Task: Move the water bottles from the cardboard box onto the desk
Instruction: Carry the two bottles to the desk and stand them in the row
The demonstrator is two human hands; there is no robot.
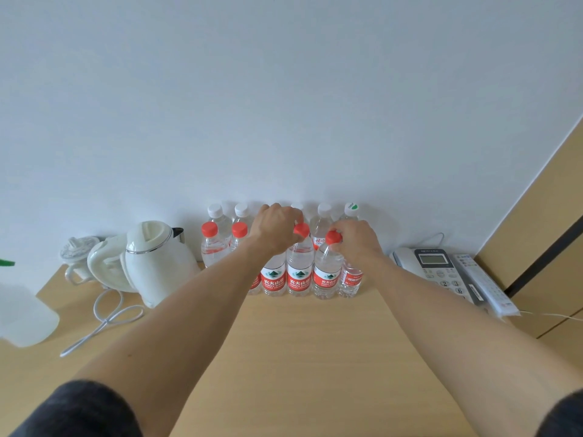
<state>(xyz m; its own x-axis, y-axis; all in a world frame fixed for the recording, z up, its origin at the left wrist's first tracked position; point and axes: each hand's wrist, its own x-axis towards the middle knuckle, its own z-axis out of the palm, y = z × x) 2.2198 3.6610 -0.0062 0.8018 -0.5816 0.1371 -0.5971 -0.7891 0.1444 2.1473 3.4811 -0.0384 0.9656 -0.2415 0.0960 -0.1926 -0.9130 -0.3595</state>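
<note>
Several clear water bottles stand upright in two rows at the back of the wooden desk, against the white wall. The front ones have red caps and red labels, the back ones white caps. My left hand grips the neck of a red-capped bottle from above. My right hand holds the cap end of the neighbouring red-capped bottle. Both bottles rest on the desk. The cardboard box is out of view.
A white electric kettle with its looped cord sits left of the bottles, a white lidded cup behind it. A desk phone and a remote lie to the right. A pale container stands at the far left.
</note>
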